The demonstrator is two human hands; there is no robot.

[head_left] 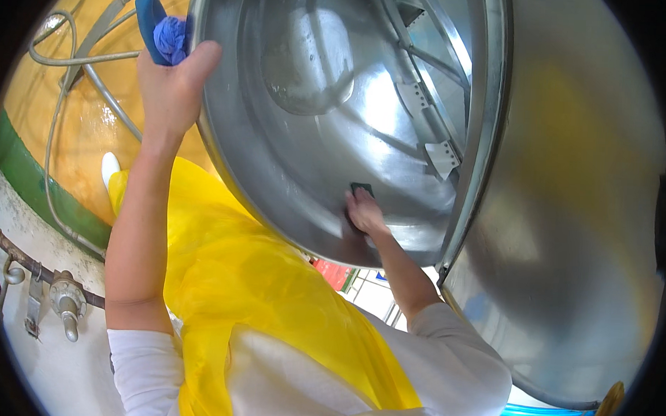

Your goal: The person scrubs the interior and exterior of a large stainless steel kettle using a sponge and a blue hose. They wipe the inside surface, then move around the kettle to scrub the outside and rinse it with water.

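Observation:
My right hand (364,211) reaches into a large stainless steel vat (305,159) and presses a small dark green scouring pad (361,187) against its curved inner wall. Only the pad's far edge shows past my fingers. At the upper left my left hand (174,85) is closed at the vat's rim, around a blue handle-like piece (150,22). Crumpled purple-blue cloth (170,39) sits against that piece, beside my thumb. My fingers there are mostly hidden behind the hand. The vat's inside looks wet and shiny.
Inside the vat, a metal frame with perforated paddles (443,159) runs along the right. A large steel lid or second vessel (560,216) stands at right. Hoses (48,161) trail over the wet orange floor (105,127). A pipe with a valve (67,301) is on the left wall.

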